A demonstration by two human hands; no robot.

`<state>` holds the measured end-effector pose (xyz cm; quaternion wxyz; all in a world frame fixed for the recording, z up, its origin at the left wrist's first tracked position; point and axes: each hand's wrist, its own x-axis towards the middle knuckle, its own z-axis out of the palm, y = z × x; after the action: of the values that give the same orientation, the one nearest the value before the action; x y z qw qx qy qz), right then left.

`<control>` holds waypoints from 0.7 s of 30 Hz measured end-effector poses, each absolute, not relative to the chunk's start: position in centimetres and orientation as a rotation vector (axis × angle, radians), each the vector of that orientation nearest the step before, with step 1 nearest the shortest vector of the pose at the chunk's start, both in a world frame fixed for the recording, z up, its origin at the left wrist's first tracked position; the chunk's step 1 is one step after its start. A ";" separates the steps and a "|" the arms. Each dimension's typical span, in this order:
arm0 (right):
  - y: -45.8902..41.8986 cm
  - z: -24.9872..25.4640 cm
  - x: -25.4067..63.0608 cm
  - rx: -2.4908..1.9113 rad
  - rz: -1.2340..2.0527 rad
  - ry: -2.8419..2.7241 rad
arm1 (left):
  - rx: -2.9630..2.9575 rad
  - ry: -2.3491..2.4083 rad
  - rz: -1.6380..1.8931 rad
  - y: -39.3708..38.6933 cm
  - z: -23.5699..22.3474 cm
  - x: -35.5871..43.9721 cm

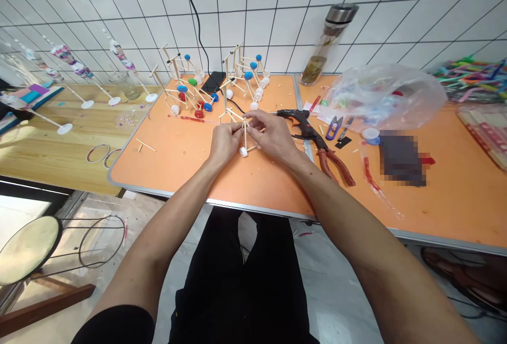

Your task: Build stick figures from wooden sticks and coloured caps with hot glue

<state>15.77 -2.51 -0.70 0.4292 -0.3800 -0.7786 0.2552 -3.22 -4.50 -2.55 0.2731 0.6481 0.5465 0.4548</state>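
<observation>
Apparently part-built, the pale wooden-stick frame (245, 136) is at the near middle of the orange tabletop (190, 169), pinched between the fingertips of the left hand (225, 146) and right hand (273, 135), with a white round cap (243, 151) on its near lower corner. Judged against the capped stick frames (248, 75) behind, which look further along, its lower part seems formed but more joints or caps may be lacking. Fingers hide the upper joint and the far-side caps, overlapping sticks blur the count, and a dark item (400, 159) at right is pixelated.
</observation>
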 end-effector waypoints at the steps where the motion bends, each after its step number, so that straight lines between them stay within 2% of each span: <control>1: -2.5 -0.7 15.8 -0.950 0.636 -1.941 | 1.764 1.483 1.213 -4.5 -2.5 -3.2; 21: -2.1 -1.6 15.7 -0.886 0.509 -1.971 | 1.811 1.526 1.184 -4.9 -1.9 -3.0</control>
<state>15.67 -2.11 -1.63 0.4447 -0.3575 -0.7952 0.2054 -3.04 -4.87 -1.87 0.2445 0.6631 0.5589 0.4338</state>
